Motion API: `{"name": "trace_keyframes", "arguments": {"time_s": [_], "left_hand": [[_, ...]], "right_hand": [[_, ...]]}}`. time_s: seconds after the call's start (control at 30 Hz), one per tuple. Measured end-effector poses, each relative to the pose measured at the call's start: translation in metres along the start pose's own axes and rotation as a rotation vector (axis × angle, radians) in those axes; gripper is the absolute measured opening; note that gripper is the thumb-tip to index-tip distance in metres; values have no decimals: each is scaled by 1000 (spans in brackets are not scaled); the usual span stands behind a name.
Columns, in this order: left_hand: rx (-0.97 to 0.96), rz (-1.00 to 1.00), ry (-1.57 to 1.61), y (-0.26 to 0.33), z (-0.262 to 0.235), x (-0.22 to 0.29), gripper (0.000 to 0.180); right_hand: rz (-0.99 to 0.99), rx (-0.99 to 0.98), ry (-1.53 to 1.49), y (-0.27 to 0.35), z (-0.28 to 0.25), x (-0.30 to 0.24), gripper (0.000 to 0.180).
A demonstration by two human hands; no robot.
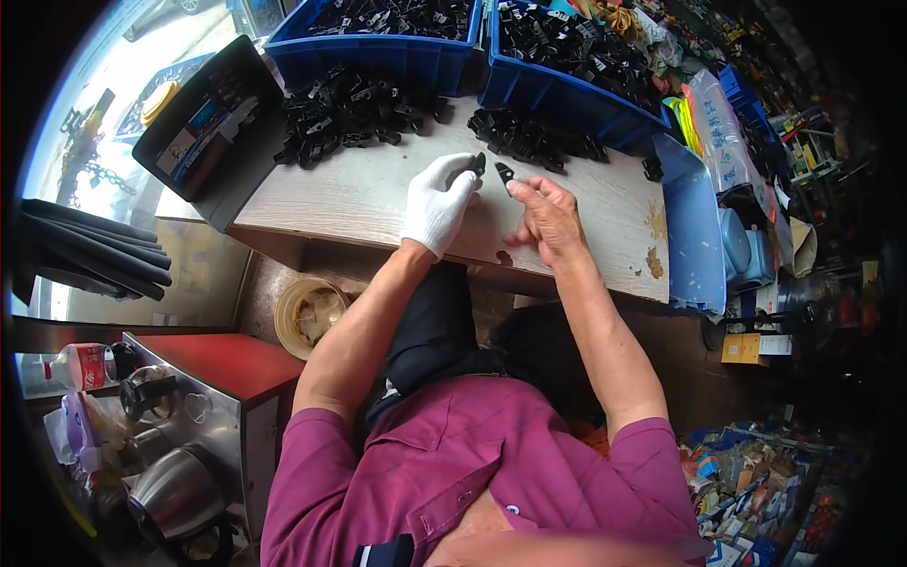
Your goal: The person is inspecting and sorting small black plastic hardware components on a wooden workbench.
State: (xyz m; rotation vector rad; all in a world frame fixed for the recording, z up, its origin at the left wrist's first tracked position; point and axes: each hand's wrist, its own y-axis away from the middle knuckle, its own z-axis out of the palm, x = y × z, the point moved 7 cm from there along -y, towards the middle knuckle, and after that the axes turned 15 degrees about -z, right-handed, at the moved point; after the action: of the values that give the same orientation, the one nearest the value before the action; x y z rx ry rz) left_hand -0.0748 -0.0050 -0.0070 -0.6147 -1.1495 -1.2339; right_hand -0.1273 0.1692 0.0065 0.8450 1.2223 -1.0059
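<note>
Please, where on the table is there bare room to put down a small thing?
Two patches of the table are bare: one between the right hand and the pale bin, another between the tablet and the left hand. The back is crowded: black piles before the blue bins.

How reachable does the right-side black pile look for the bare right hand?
Likely yes: the right-side black pile lies on the table just beyond the right hand, with no visible barrier between them, though that hand already pinches a small black part.
</note>
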Motion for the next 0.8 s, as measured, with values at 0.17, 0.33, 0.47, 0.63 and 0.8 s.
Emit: {"name": "trace_keyframes", "arguments": {"time_s": [0.17, 0.33, 0.47, 0.63, 0.8], "left_hand": [[-14, 120, -95, -3, 23, -2, 30], [-30, 206, -387, 1, 22, 8, 27], [-21, 469, -657, 8, 23, 23, 26], [-53, 575, -853, 9, 22, 26, 25], [-61, 598, -835, 12, 25, 30, 24]], "right_hand": [[-77, -78, 104, -3, 7, 1, 34], [-68, -85, 143, -5, 5, -1, 35], [19, -124, 208, -11, 4, 3, 26], [86, -211, 355, -13, 17, -2, 22], [39, -187, 469, -14, 10, 0, 23]]}}
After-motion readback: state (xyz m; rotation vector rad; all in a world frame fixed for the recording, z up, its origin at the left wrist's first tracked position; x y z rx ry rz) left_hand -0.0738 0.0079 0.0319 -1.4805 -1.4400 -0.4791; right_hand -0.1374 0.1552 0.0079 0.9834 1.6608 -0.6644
